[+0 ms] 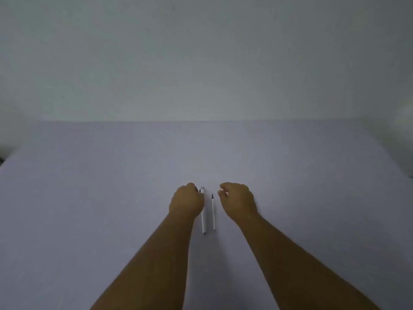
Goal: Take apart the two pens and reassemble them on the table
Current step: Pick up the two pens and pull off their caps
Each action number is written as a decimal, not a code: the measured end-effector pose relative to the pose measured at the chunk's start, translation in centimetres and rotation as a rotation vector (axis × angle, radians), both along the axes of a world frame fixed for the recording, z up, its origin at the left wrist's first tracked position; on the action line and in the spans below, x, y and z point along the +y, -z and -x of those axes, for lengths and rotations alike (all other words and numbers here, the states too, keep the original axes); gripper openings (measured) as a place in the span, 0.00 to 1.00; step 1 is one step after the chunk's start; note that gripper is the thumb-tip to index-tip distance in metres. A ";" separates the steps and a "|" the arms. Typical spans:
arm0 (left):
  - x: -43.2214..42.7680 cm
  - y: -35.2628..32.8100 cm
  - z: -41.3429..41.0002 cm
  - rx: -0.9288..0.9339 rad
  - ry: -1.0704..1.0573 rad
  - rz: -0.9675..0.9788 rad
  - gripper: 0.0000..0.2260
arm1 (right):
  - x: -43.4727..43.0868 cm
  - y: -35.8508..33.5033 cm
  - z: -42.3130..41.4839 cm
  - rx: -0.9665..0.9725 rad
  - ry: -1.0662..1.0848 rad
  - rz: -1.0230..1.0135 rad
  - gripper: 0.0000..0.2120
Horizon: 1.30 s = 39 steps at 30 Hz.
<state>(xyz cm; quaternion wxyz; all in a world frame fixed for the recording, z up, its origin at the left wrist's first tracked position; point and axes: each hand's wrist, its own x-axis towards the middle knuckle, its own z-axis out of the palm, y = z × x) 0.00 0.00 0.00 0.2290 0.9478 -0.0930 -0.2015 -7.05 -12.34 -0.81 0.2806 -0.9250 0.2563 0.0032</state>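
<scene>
Pens [203,218] lie side by side; left hand [186,203] curled at one's far end, grip unclear, right hand [238,201] loosely open, empty, so I'd pinch low and pull straight

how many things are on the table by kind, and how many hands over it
thick white pen: 1
thin white refill with dark tip: 1
hands, left hand and right hand: 2
total: 4
</scene>
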 end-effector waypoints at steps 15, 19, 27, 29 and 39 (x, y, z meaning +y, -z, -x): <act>0.5 2.2 0.9 0.144 -0.164 0.260 0.12 | 1.2 1.3 -1.2 -0.040 0.088 -0.212 0.13; 0.9 1.2 1.7 0.122 -0.128 0.385 0.14 | 1.6 0.2 -1.8 -0.063 0.283 -0.499 0.15; 1.2 -0.2 2.2 0.230 -0.062 0.402 0.09 | 1.7 -1.3 -1.8 -0.092 0.328 -0.659 0.13; 1.2 -0.4 2.0 0.282 -0.057 0.410 0.08 | 1.6 -1.4 -2.0 -0.124 0.401 -0.681 0.16; 2.8 0.7 2.1 0.420 -0.211 0.500 0.07 | -0.8 0.8 -0.8 0.122 0.167 -0.352 0.19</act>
